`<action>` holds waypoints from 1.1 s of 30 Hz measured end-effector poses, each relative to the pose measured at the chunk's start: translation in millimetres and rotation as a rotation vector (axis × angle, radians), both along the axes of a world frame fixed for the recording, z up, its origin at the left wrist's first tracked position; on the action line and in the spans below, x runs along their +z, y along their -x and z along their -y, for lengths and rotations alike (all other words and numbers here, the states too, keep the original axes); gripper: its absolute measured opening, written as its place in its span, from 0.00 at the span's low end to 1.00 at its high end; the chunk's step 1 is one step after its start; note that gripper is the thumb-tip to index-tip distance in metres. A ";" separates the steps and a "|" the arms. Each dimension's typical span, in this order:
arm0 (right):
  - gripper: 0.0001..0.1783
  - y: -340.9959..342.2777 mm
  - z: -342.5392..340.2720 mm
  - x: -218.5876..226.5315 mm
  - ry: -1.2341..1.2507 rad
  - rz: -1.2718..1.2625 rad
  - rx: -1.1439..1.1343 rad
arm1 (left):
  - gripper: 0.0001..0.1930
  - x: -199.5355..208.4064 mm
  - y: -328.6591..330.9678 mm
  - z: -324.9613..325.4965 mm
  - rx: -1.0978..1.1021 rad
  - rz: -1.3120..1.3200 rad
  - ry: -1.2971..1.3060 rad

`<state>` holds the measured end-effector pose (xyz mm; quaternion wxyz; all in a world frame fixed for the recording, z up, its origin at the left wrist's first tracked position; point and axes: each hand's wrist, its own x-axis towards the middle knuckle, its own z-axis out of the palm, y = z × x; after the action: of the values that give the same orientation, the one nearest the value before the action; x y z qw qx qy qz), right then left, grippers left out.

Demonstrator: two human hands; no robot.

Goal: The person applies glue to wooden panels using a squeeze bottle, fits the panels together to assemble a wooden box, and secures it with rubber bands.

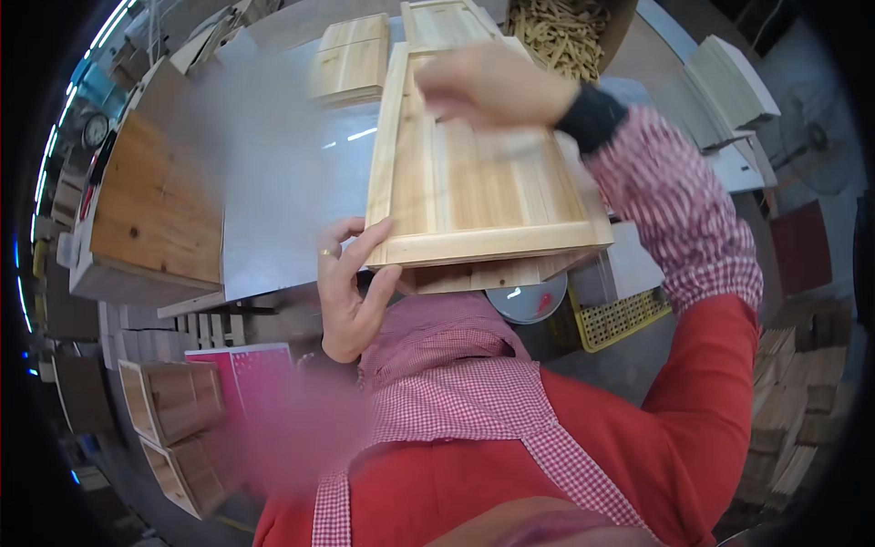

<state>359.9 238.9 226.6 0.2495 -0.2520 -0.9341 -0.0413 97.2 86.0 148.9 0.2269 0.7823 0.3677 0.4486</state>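
Observation:
A pale wooden tray (492, 187) with a raised rim lies in front of me, its near end reaching past the table edge. Its planks run lengthwise, and another wooden piece (492, 273) shows beneath it. My left hand (354, 287) grips the near left corner, fingers on the rim and thumb underneath; a ring is on one finger. Over the far part of the tray, my right hand (497, 87) is closed with curled fingers and smeared by motion. Whatever it may hold is too blurred to make out.
Stacked wooden panels (351, 59) and another framed wooden piece (447, 23) lie farther back. A box of wood strips (561, 36) stands behind the tray. At left is a large wooden box (155, 210). A yellow crate (620, 319) and a round basin (529, 301) sit below the table.

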 end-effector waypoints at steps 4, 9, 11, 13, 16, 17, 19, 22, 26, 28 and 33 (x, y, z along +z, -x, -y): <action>0.10 -25.6 -55.1 -6.3 0.053 -0.002 -0.239 | 0.21 5.3 -7.8 1.2 -0.030 0.050 0.042; 0.11 -57.4 -49.8 -16.0 0.226 0.075 -0.192 | 0.20 9.1 -13.9 -9.1 -0.044 0.057 0.103; 0.11 -83.8 -56.7 -7.9 0.285 -0.122 -0.263 | 0.20 9.7 -18.2 -13.5 -0.060 0.051 0.106; 0.13 -136.1 -82.2 -27.8 0.233 -0.327 -0.427 | 0.20 10.9 -22.0 -15.5 0.013 0.042 0.123; 0.14 -208.1 -106.9 -73.7 0.086 -0.195 -0.754 | 0.21 10.9 -19.4 -20.1 0.033 0.028 0.121; 0.13 -226.9 -116.5 -109.9 0.104 -0.186 -0.806 | 0.21 11.9 -17.6 -21.4 0.023 0.021 0.106; 0.12 -234.9 -136.1 -169.6 0.231 -0.142 -0.963 | 0.22 7.8 -14.9 -24.5 0.034 0.027 0.078; 0.14 -222.5 -167.1 -207.5 0.265 -0.126 -1.078 | 0.22 5.4 -16.3 -25.2 0.045 0.146 0.044; 0.18 -204.1 -186.2 -211.2 0.561 0.096 -1.098 | 0.23 11.1 5.8 2.9 0.091 0.105 0.121; 0.17 -259.7 -167.1 -217.7 0.378 -0.153 -0.991 | 0.25 4.8 16.4 9.2 -0.052 0.099 0.149; 0.10 -240.4 -146.7 -104.5 -0.185 -0.765 -0.906 | 0.25 -2.4 20.2 56.2 -0.086 0.241 0.177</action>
<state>600.4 385.6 122.1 0.5463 -0.5995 -0.5700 -0.1312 77.0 29.7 146.6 0.3567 0.7146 0.3421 0.4950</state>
